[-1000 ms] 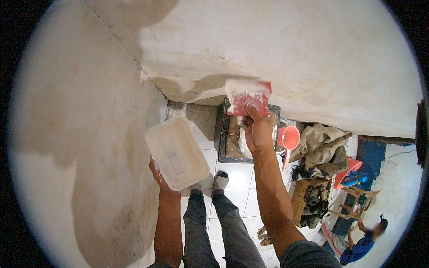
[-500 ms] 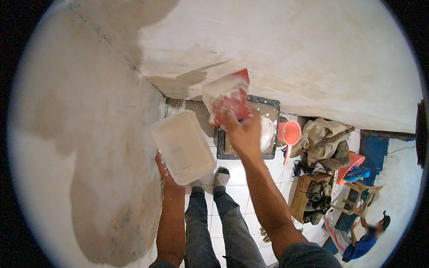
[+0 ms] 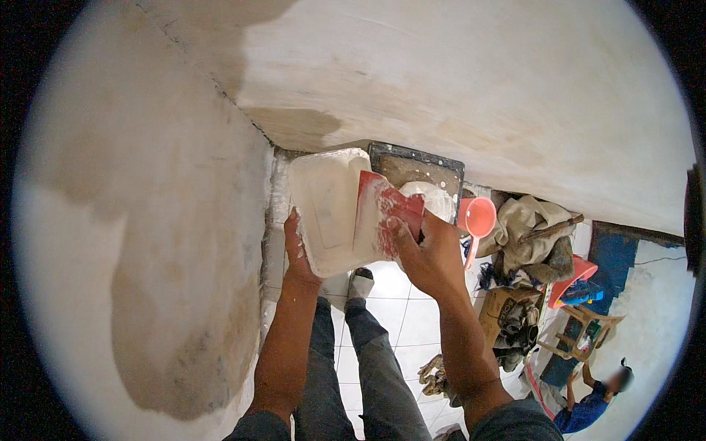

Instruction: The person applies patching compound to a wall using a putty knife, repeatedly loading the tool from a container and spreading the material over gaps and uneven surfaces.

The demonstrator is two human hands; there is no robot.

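l hand (image 3: 297,251) grips cream tub (image 3: 321,220) at its 7–8 o'clock edge, fingers mostly hidden; tub sits just 9 o'clock of view ctr. r hand (image 3: 434,253) closed on white-smeared red scraper (image 3: 391,209) at tub's 3 o'clock side, contact unclear. black tray (image 3: 403,170) at tub's 2 o'clock, coral dipper (image 3: 481,214) r hand's 2 o'clock.

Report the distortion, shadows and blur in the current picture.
Head view: black corners frame the fisheye image; head view: a dark patch, likely shadow, lies on the left wall; head view: the co-worker's head is blurred, while the red scraper looks fairly crisp.
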